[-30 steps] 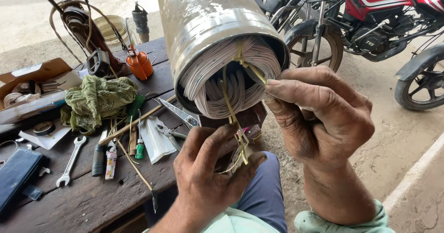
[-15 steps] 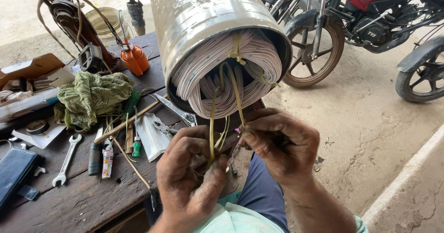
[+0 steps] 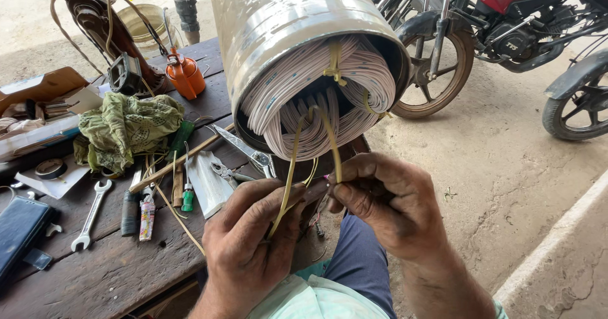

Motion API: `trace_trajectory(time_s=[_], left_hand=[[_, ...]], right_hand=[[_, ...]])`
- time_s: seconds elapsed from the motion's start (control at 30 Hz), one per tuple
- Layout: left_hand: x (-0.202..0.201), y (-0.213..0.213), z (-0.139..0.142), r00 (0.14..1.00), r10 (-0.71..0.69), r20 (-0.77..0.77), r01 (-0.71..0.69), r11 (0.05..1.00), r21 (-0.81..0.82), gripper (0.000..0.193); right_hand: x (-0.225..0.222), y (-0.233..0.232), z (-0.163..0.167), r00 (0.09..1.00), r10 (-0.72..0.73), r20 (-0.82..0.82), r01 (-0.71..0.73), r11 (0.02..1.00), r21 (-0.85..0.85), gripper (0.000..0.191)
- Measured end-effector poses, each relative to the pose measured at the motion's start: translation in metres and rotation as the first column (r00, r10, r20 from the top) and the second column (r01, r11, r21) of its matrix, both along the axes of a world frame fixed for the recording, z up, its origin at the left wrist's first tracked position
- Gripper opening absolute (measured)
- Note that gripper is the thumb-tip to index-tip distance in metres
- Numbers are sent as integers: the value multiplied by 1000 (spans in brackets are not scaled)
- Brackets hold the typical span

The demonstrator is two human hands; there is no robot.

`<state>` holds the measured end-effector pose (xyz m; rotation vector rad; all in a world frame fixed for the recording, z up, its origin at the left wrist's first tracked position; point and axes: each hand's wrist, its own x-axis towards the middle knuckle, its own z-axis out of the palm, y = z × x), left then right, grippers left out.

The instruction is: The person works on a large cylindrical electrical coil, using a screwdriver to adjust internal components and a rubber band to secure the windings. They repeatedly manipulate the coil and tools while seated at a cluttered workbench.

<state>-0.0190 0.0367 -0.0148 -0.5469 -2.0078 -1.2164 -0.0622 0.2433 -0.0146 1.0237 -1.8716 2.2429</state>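
Filling the far middle, the metal cylinder [image 3: 285,34] holds pale wire windings [image 3: 316,97] at its near open mouth, bare ground lies right, the cluttered wooden table [image 3: 107,268] left, and your left hand [image 3: 250,243] and right hand [image 3: 386,205] each pinch the yellow tie strip [image 3: 292,160].

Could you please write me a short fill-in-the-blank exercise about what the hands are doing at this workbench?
1. Both hands pinch a thin ____-coloured strip looped through the white winding.
2. The winding sits inside a large metal ____.
3. On the wooden table, a green ____ lies crumpled.
4. The left hand and right hand work ____ the cylinder's open end.

Missing words: yellow; cylinder; cloth; below
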Motion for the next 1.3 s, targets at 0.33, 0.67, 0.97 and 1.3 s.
trace_trajectory(time_s=[0.33, 0.67, 0.97, 1.3], left_hand=[[-7, -1, -5, 990, -135, -41, 129, 985, -114, 27], [-5, 13, -7, 987, -154, -47, 153, 988, -8, 21], [0, 22, -41, 950, -304, 73, 259, 896, 361, 24], [20, 33, -67, 933, -359, 5, 340, 889, 307, 32]], right_hand=[[-5, 0, 6, 986, 163, 27, -156, 974, -167, 8], [-4, -12, -15, 968, 163, 191, -114, 963, -245, 10], [-6, -9, -40, 951, 238, 197, -174, 939, -296, 12], [15, 2, -58, 982, 143, 123, -133, 987, -91, 34]])
